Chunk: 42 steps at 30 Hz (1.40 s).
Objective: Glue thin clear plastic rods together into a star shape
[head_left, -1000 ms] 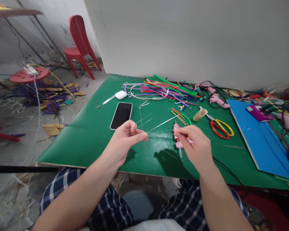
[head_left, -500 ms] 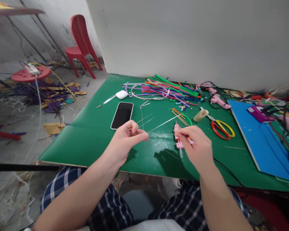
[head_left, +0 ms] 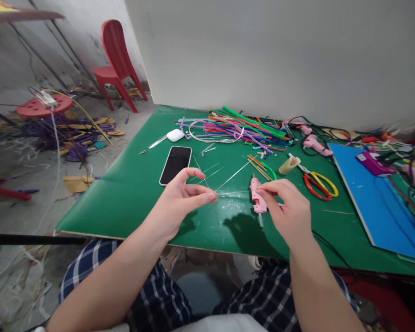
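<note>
1. The left hand point(head_left: 180, 198) is positioned left of the pink glue gun point(head_left: 259, 205), palm turned inward, index finger raised and bent. The thin wires point(head_left: 237, 173) are gripped between its thumb and another fingertip.
2. The right hand point(head_left: 288, 203) is positioned just right of the glue gun, wrist bent inward. Its thumb and index finger are pinched together on the end of one wire; contact with the glue gun cannot be determined.
3. The wires are suspended left of the glue gun, above the green table point(head_left: 134, 203). They are straight, silvery and very slender, fanned from the left fingertips. The brightest is angled toward the area beyond the glue gun.
</note>
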Available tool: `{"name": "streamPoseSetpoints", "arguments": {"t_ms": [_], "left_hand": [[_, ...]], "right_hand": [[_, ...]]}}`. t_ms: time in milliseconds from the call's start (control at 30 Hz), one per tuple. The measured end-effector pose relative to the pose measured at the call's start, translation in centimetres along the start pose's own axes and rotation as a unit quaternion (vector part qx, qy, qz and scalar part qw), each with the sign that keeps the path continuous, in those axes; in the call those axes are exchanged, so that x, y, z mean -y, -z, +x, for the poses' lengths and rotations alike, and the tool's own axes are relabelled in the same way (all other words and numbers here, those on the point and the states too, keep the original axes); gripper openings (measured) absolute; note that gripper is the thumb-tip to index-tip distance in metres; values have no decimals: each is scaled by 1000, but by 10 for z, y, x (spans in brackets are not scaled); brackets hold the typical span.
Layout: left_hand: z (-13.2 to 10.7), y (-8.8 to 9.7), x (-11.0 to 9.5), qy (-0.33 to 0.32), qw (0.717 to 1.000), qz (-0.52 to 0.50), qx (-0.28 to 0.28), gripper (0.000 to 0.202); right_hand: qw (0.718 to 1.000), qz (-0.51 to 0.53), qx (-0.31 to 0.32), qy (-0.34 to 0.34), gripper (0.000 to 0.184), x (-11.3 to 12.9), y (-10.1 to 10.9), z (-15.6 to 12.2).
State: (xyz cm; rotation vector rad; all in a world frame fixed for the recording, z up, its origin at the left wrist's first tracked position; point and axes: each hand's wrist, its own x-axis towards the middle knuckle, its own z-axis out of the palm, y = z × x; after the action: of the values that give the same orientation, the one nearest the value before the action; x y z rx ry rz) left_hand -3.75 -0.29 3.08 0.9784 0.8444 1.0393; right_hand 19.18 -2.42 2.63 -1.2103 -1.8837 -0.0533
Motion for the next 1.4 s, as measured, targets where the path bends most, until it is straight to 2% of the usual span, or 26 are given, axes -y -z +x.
{"name": "streamPoseSetpoints", "arguments": {"t_ms": [233, 300, 367, 433, 500, 600, 700, 867, 967, 1033, 1167, 1267, 1400], "left_hand": [[1, -1, 2, -9, 1000, -8, -16, 35], [2, -1, 2, -11, 1000, -14, -10, 33], [2, 0, 1, -10, 1000, -26, -6, 30], [2, 1, 0, -1, 999, -49, -1, 27], [2, 3, -1, 15, 996, -84, 13, 23], [1, 4, -1, 44, 988, -142, 47, 19], [-1, 2, 0, 71, 976, -188, 83, 16], [-2, -6, 4, 116, 962, -219, 116, 15], [-2, -10, 7, 133, 958, -225, 119, 15], [-2, -11, 9, 144, 957, -220, 120, 16], [-2, -12, 11, 158, 965, -177, 108, 13], [-2, -11, 10, 133, 972, -156, 114, 12], [-3, -10, 8, 92, 977, -134, 140, 29]], "right_hand": [[1000, -1, 4, -6, 7, 5, 1, -1], [999, 20, 4, -37, 4, 5, 3, -2], [992, 81, -10, -91, 16, 1, 7, -3], [975, 173, -42, -135, 28, -7, 9, -5], [950, 258, -65, -161, 30, -18, 10, -6], [916, 320, -44, -236, 24, -30, 6, -7], [875, 384, -12, -296, 23, -26, -1, -5], [819, 508, 60, -260, 35, 1, -10, -1], [797, 541, 88, -253, 31, 11, -13, 1], [807, 530, 84, -247, 22, 14, -14, 1], [865, 448, 59, -216, 11, 21, -8, 3], [900, 371, 21, -228, 8, 32, -1, 11], [912, 299, -9, -281, 9, 47, 5, 26]]}}
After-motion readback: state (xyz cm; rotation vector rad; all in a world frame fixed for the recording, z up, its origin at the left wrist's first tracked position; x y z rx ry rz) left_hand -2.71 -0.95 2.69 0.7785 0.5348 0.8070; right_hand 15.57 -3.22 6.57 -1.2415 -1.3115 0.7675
